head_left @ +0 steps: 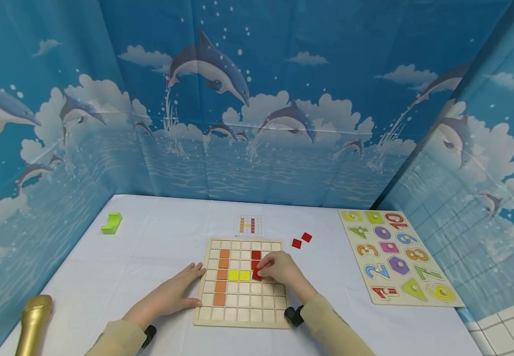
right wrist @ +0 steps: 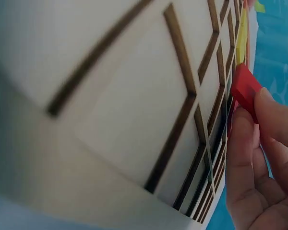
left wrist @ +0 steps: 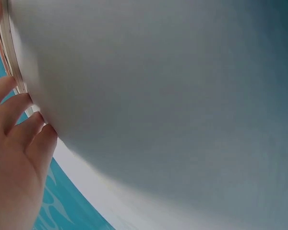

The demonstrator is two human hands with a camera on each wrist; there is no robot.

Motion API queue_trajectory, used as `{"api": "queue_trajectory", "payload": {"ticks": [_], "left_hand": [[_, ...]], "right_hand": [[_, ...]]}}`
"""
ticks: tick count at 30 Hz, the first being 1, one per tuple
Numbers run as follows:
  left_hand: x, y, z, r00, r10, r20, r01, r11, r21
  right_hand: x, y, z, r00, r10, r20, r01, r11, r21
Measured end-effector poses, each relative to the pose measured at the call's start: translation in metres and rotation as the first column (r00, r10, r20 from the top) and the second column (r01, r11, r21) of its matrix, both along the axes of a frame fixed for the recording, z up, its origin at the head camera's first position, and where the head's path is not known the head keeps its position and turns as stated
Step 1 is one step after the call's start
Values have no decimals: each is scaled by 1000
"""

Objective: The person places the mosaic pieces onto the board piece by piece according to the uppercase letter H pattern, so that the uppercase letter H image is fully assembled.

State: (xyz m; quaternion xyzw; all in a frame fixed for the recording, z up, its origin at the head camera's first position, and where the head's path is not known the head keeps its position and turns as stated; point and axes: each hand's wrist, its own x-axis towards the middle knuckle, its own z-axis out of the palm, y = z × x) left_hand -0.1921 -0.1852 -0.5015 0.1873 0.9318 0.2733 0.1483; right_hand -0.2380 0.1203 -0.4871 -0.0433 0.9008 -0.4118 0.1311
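Observation:
A square wooden grid board (head_left: 238,314) lies on the table, bearing a column of orange tiles (head_left: 221,287), two yellow tiles (head_left: 239,275) side by side, and red tiles (head_left: 256,255) in a column. My right hand (head_left: 281,269) pinches a red tile (right wrist: 246,91) between thumb and finger, tilted over the board just right of the yellow pair. Whether that tile touches its cell is hard to tell. My left hand (head_left: 174,291) lies beside the board, its fingertips (left wrist: 49,130) touching the left edge with the fingers spread.
Two loose red tiles (head_left: 302,241) lie right of the board. A small pattern card (head_left: 249,226) sits behind it. To the right is a number-and-shape puzzle board (head_left: 399,262); at left are a green block (head_left: 112,223) and a gold microphone (head_left: 34,324).

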Motion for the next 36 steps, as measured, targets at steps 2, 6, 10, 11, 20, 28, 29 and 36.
{"api": "queue_trajectory", "payload": {"ticks": [2, 6, 10, 11, 20, 28, 29, 36], "left_hand": [[1, 0, 0, 1000, -2, 1, 2, 1000, 0], [1, 0, 0, 1000, -1, 0, 1, 1000, -4], [-1, 1, 0, 1000, 7, 2, -7, 1000, -14], [-1, 1, 0, 1000, 11, 2, -11, 1000, -16], [0, 1, -1, 1000, 7, -4, -7, 1000, -9], [-1, 0, -2, 1000, 10, -2, -10, 1000, -11], [-1, 0, -1, 1000, 7, -3, -7, 1000, -11], [1, 0, 1, 1000, 8, 3, -8, 1000, -12]], "right_hand": [[0, -2, 1, 1000, 9, -8, -8, 1000, 25], [0, -6, 1, 1000, 18, -6, -18, 998, 54], [0, -8, 0, 999, 34, -10, -33, 997, 70], [0, -8, 0, 999, 38, -13, -37, 997, 72], [2, -10, -3, 996, 67, -62, -62, 996, 70], [2, -6, 0, 998, 39, -49, -35, 998, 61], [1, -3, 1, 999, 26, -46, -23, 998, 59], [-13, 25, 10, 992, -99, -79, 102, 994, 40]]}}
